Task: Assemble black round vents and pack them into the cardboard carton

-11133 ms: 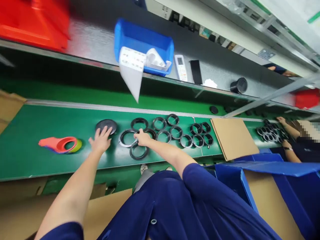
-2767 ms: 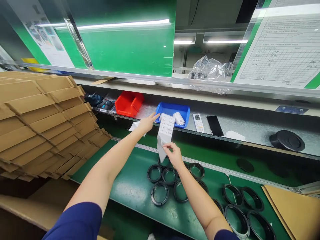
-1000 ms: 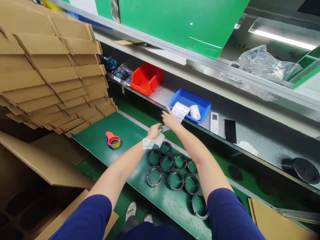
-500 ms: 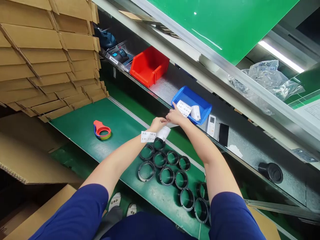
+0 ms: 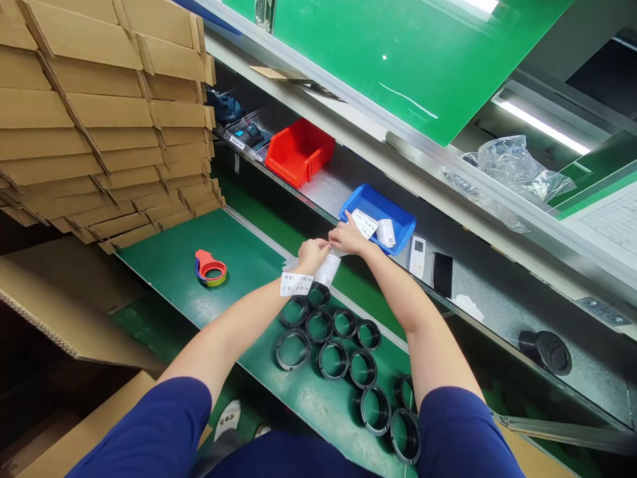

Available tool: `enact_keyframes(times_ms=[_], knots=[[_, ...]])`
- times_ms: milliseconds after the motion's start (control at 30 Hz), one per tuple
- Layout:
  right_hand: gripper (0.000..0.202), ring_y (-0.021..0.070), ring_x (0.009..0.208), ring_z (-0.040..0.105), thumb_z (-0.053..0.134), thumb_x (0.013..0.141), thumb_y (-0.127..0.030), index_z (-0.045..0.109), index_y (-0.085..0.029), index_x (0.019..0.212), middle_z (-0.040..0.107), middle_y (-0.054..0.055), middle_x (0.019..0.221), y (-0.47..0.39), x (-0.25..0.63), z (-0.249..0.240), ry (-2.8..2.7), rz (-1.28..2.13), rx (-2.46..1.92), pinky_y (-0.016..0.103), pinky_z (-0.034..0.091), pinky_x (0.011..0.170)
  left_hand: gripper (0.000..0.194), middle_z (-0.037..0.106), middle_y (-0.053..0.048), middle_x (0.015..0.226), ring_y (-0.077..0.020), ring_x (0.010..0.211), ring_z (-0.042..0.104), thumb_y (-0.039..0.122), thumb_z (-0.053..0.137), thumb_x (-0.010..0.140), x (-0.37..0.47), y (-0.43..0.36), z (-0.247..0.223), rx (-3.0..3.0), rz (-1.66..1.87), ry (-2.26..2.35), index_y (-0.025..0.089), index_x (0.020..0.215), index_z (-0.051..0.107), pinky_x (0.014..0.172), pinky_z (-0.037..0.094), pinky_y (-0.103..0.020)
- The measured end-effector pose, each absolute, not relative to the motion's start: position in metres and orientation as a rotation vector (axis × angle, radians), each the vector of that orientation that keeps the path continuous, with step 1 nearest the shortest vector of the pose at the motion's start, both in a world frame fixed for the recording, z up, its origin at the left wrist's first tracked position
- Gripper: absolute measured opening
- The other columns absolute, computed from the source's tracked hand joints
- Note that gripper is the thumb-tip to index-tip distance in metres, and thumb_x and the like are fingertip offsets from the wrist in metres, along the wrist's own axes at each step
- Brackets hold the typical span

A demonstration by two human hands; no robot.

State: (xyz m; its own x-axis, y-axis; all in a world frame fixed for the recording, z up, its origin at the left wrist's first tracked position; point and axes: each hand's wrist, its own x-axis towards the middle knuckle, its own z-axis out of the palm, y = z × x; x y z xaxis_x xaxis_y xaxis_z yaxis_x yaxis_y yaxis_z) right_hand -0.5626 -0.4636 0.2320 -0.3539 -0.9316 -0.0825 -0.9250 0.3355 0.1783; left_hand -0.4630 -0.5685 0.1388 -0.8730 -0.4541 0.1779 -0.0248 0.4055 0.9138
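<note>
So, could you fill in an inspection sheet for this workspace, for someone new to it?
Surface: green worktop below, metal shelf behind and above.
Things at hand: printed label strip curling below the hands; loose label across the left wrist; label roll in the blue bin.
On the worktop: black rings close together; red-and-yellow ring-shaped holder apart from them.
Clutter: remote control, phone-like slab and black cylinder on the shelf.
Grips: left grip and right grip, bare hands, fingertips together, closed on the label strip.
Cables: nothing seen.
Surroundings: cardboard stack at left; red bin; clear plastic bag higher up.
</note>
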Motion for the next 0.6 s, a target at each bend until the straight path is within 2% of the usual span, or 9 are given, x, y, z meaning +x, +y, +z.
enact_keyframes(times_ms=[133,233,300,367,400,467,533,600], knots=[[0.025,0.0269,0.103,0.060,0.050,0.097,-0.019,0.073,-0.020,0.088,0.074,0.005,0.089,-0.454,-0.568,0.230,-2.572,-0.217,1.697,0.060,-0.003,0.124,0.025,0.077,-0.009,0.103,-0.0277,0.101,0.067,0.032,0.056,0.094,-0.451,-0.550,0.146,0.421,-1.346,-2.276,0.022,0.100,0.078,0.082,0.044,-0.034],[0.024,0.0271,0.104,0.060,0.050,0.099,-0.023,0.073,-0.021,0.091,0.074,0.005,0.090,-0.446,-0.571,0.226,-2.561,-0.148,1.691,0.061,-0.002,0.123,0.026,0.076,-0.008,0.107,-0.0276,0.100,0.067,0.036,0.056,0.096,-0.447,-0.546,0.144,0.413,-1.337,-2.311,0.023,0.106,0.076,0.083,0.044,-0.034],[0.023,0.0263,0.102,0.060,0.052,0.099,-0.022,0.073,-0.021,0.090,0.074,0.005,0.088,-0.445,-0.573,0.224,-2.532,-0.112,1.720,0.060,-0.003,0.124,0.033,0.075,-0.008,0.104,-0.0279,0.094,0.067,0.044,0.069,0.088,-0.450,-0.548,0.141,0.393,-1.368,-2.349,0.023,0.113,0.074,0.079,0.044,-0.033],[0.023,0.0256,0.098,0.060,0.053,0.098,-0.021,0.073,-0.023,0.086,0.073,0.004,0.084,-0.446,-0.573,0.223,-2.500,-0.082,1.758,0.059,-0.003,0.124,0.051,0.075,-0.007,0.097,-0.0279,0.088,0.067,0.046,0.084,0.073,-0.456,-0.551,0.136,0.364,-1.410,-2.389,0.022,0.117,0.073,0.074,0.045,-0.031],[0.023,0.0257,0.097,0.060,0.054,0.097,-0.021,0.073,-0.023,0.085,0.072,0.003,0.082,-0.447,-0.573,0.224,-2.487,-0.068,1.771,0.059,-0.003,0.125,0.053,0.074,-0.006,0.091,-0.0276,0.085,0.066,0.046,0.086,0.069,-0.460,-0.552,0.134,0.347,-1.434,-2.405,0.022,0.113,0.074,0.072,0.045,-0.031],[0.020,0.0269,0.100,0.059,0.056,0.095,-0.020,0.074,-0.022,0.087,0.072,0.005,0.084,-0.447,-0.571,0.226,-2.464,-0.054,1.784,0.059,-0.002,0.126,0.038,0.071,-0.005,0.077,-0.0263,0.079,0.065,0.048,0.084,0.070,-0.466,-0.552,0.130,0.315,-1.483,-2.424,0.020,0.095,0.077,0.068,0.044,-0.030],[0.017,0.0299,0.115,0.055,0.057,0.094,-0.022,0.073,-0.020,0.101,0.072,0.009,0.103,-0.441,-0.566,0.226,-2.437,0.046,1.751,0.058,0.000,0.126,0.034,0.067,-0.004,0.067,-0.0251,0.074,0.063,0.053,0.077,0.075,-0.470,-0.551,0.126,0.282,-1.535,-2.423,0.019,0.076,0.075,0.066,0.044,-0.031],[0.025,0.0326,0.131,0.046,0.060,0.095,-0.030,0.068,-0.018,0.116,0.064,0.014,0.127,-0.426,-0.555,0.219,-2.468,0.459,1.515,0.056,0.007,0.127,0.040,0.064,-0.004,0.064,-0.0247,0.073,0.063,0.058,0.074,0.077,-0.471,-0.551,0.124,0.252,-1.597,-2.399,0.019,0.070,0.074,0.065,0.044,-0.031]])
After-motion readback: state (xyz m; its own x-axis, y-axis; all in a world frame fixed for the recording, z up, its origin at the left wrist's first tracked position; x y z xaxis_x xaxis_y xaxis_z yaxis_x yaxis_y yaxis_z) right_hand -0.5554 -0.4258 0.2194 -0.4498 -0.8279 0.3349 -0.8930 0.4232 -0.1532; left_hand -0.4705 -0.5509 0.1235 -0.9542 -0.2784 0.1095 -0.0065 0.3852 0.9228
